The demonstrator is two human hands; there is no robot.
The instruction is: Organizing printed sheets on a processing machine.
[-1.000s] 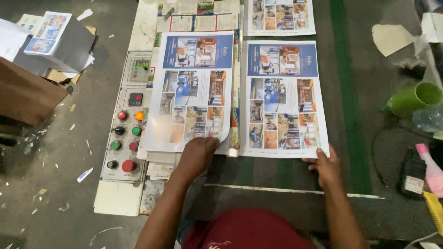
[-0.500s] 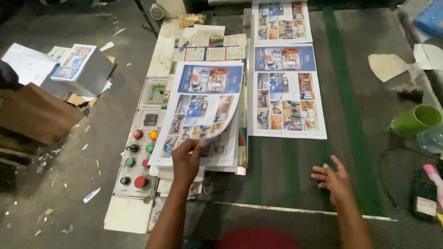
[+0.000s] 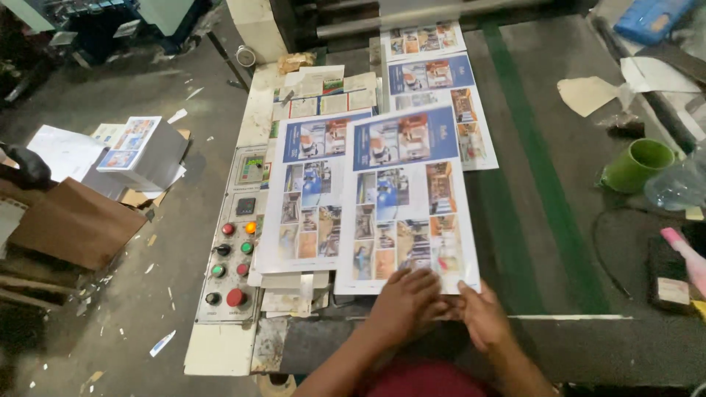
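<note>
Both my hands rest on the near edge of a printed colour sheet [image 3: 407, 198] lying on the dark machine table [image 3: 559, 242]. My left hand [image 3: 401, 301] presses flat on the sheet's bottom edge, fingers spread. Beside it, my right hand [image 3: 482, 316] grips the bottom right corner. To the left lies a stack of like printed sheets [image 3: 309, 195], partly under the front sheet. More printed sheets [image 3: 434, 73] trail away toward the machine at the far end.
A control panel [image 3: 232, 254] with red, green and orange buttons sits left of the stack. A green cup [image 3: 636, 165], a clear plastic bottle [image 3: 680, 184] and a pink object [image 3: 687, 254] lie right. Paper stacks [image 3: 140, 151] and cardboard [image 3: 73, 220] sit on the floor left.
My left hand let go of the sheet laid on the left stack. Both hands came together on the near edge of another sheet, which has slid toward me. The camera view shifted right.
</note>
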